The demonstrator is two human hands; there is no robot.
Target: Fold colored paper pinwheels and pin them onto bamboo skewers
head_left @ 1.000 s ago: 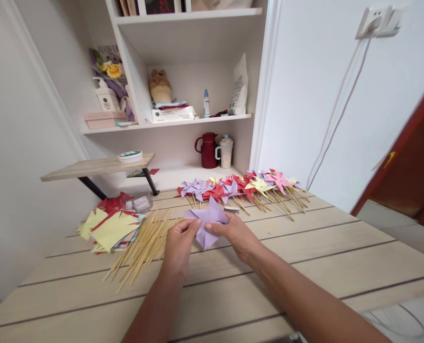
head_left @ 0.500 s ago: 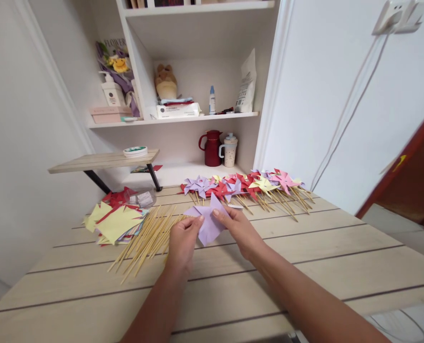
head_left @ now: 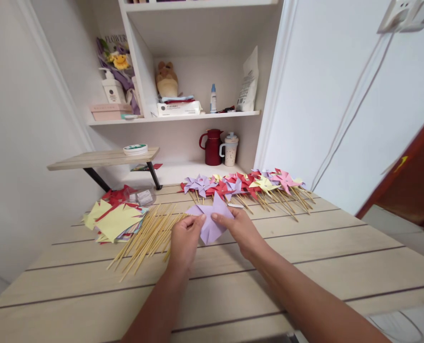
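A purple paper pinwheel (head_left: 213, 227), partly folded, is held between both hands above the table. My left hand (head_left: 186, 238) pinches its left side, thumb on top. My right hand (head_left: 241, 228) grips the right side with the thumb pressed near the centre and the fingers behind the paper. Wooden sticks (head_left: 145, 243) lie in a loose bundle just left of my left hand. Beyond my hands, finished pinwheels (head_left: 233, 186) in purple, red, yellow and pink lie in a row on their sticks.
Cut paper sheets (head_left: 117, 221), yellow on top, are piled at the left beside a clear plastic box (head_left: 145, 196). A small raised stand (head_left: 100, 159) is behind them. A red jug (head_left: 212, 147) and a cup (head_left: 230, 150) stand at the back of the table (head_left: 322, 267).
My right thumb has shifted slightly left toward the pinwheel's centre. The paper's upper point has tilted a little to the right. Both hands keep their hold.
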